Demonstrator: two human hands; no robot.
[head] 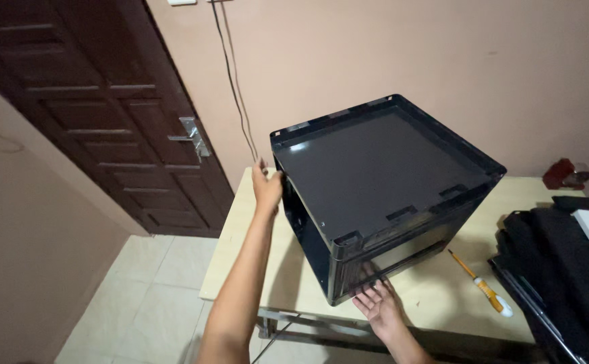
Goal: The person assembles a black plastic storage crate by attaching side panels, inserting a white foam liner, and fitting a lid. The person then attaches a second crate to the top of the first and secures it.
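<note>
Here, hollow black case [382,182] on table [436,290], left hand [267,189] fingers clamped on edge, right hand [378,307] fingers apart

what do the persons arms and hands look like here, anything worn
Both arms are bare as far as the view shows: no sleeves, gloves, watch or bands. The left hand and the right hand show no rings that can be made out. The forearms look slim; the left one shows up to about the elbow.
</note>
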